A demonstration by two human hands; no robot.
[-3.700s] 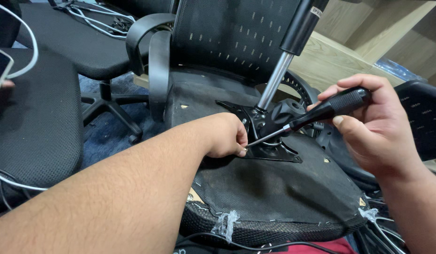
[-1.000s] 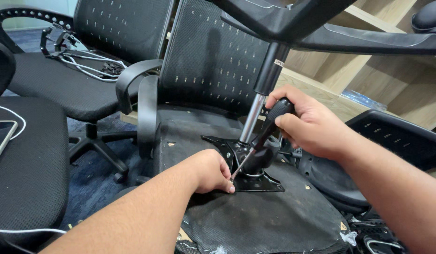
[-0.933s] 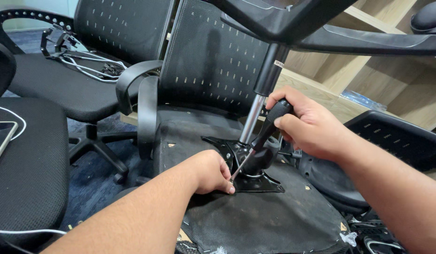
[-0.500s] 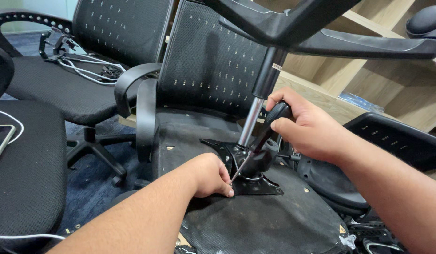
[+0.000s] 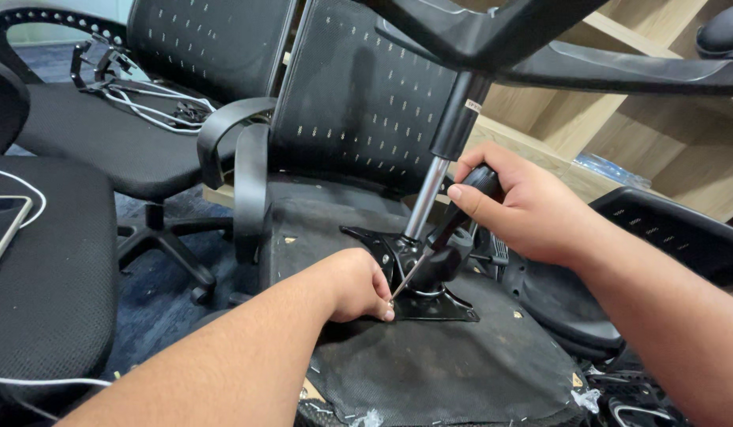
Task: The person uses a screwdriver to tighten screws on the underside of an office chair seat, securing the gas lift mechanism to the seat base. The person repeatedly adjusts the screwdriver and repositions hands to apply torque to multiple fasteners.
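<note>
An office chair lies upside down, its black fabric seat underside facing me. A black metal mounting plate sits on it, and a chrome gas cylinder rises from the plate to the chair base above. My right hand grips the black handle of a screwdriver, whose shaft slants down to the plate's left corner. My left hand rests on the seat with its fingertips pinched around the screwdriver tip; what they pinch is hidden.
The chair's mesh backrest and armrest stand behind the plate. A second office chair with white cables on it is at the back left. A third seat with a phone is at left. Wooden shelving is at right.
Since 3.7 s ago my right hand raised the screwdriver from near-flat to steeply slanted. In the last second both hands stay in place; only the view shifts slightly.
</note>
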